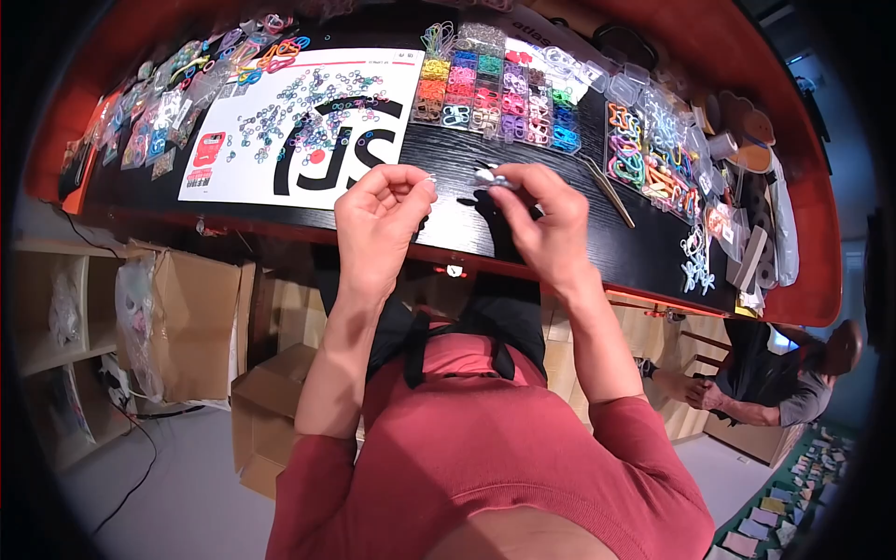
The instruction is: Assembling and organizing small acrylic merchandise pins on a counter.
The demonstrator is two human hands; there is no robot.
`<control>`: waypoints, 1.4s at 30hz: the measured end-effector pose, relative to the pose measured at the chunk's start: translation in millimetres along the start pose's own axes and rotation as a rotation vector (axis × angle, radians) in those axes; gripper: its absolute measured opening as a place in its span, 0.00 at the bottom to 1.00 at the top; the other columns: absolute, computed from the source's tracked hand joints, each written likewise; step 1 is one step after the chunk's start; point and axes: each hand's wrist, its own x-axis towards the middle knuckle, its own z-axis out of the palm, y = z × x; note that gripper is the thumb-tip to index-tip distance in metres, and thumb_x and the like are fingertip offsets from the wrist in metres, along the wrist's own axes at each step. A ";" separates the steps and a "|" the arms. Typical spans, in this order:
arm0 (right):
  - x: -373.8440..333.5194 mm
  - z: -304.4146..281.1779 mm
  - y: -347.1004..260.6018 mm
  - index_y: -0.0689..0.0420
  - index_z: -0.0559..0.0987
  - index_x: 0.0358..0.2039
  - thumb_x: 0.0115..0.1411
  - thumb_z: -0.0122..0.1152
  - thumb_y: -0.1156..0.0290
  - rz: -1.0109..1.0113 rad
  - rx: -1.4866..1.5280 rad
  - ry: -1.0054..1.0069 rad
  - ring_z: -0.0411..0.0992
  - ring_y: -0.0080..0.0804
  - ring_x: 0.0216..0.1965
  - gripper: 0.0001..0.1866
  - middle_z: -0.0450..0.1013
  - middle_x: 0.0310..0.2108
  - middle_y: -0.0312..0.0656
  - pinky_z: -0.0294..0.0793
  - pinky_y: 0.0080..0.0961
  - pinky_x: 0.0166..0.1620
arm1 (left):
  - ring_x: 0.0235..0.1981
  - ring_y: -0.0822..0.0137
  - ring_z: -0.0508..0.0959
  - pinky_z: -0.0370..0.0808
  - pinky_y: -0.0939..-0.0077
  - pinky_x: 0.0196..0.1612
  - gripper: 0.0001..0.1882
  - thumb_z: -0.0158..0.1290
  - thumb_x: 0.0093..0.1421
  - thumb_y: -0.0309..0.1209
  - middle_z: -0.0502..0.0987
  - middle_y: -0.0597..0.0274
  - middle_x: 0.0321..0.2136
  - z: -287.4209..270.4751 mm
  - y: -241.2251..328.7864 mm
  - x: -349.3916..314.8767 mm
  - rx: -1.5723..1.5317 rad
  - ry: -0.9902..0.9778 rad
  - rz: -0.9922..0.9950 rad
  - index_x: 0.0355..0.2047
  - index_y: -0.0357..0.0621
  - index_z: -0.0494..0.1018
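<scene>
One small grey-white piece (491, 177) — lumpy, pinched in right grip (549, 217), pale bit (430, 178) pinched in left grip (381, 213)

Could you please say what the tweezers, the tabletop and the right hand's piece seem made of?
Tweezers: probably metal, satin, from the thin arms' sheen.
Tabletop: wood or laminate, black, satiny, with streaky grain under glare.
Piece in right hand: perhaps plastic, pale and glossy, though too small to be sure.
</scene>
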 end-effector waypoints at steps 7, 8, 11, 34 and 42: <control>16.9 -27.2 -8.2 0.59 0.80 0.44 0.57 0.62 0.83 -0.216 -0.100 -0.187 0.74 0.42 0.31 0.14 0.74 0.29 0.44 0.74 0.32 0.36 | 0.28 0.83 0.74 0.69 0.89 0.31 0.05 0.59 0.61 0.20 0.79 0.66 0.29 6.7 -2.2 -5.6 0.044 -0.123 0.042 0.38 0.34 0.78; 16.9 -25.3 -8.4 0.60 0.80 0.43 0.56 0.63 0.83 -0.279 -0.139 -0.141 0.74 0.43 0.30 0.14 0.74 0.29 0.44 0.74 0.32 0.36 | 0.28 0.83 0.74 0.70 0.89 0.31 0.05 0.58 0.61 0.19 0.79 0.66 0.30 8.0 -1.6 -6.8 0.067 -0.144 0.053 0.38 0.33 0.78; 14.8 -29.6 -14.7 0.59 0.79 0.43 0.53 0.65 0.83 -0.197 -0.061 -0.175 0.75 0.41 0.31 0.15 0.74 0.29 0.43 0.75 0.32 0.35 | 0.23 0.84 0.73 0.69 0.88 0.26 0.03 0.59 0.59 0.19 0.78 0.66 0.30 13.1 -2.4 -8.3 0.155 -0.125 0.152 0.34 0.34 0.78; 19.3 -22.5 -4.5 0.61 0.82 0.39 0.55 0.66 0.81 -0.226 0.152 -0.186 0.75 0.30 0.30 0.10 0.77 0.32 0.42 0.74 0.25 0.34 | 0.28 0.84 0.72 0.71 0.86 0.32 0.02 0.58 0.62 0.21 0.78 0.69 0.29 16.6 8.2 -10.5 0.405 -0.263 0.147 0.34 0.34 0.78; 19.6 -16.8 -10.1 0.60 0.83 0.40 0.53 0.68 0.80 -0.219 0.101 -0.032 0.75 0.30 0.30 0.12 0.77 0.32 0.41 0.75 0.23 0.35 | 0.28 0.83 0.74 0.70 0.88 0.29 0.02 0.57 0.62 0.21 0.78 0.69 0.28 15.9 7.1 -9.2 0.099 -0.319 -0.084 0.35 0.35 0.77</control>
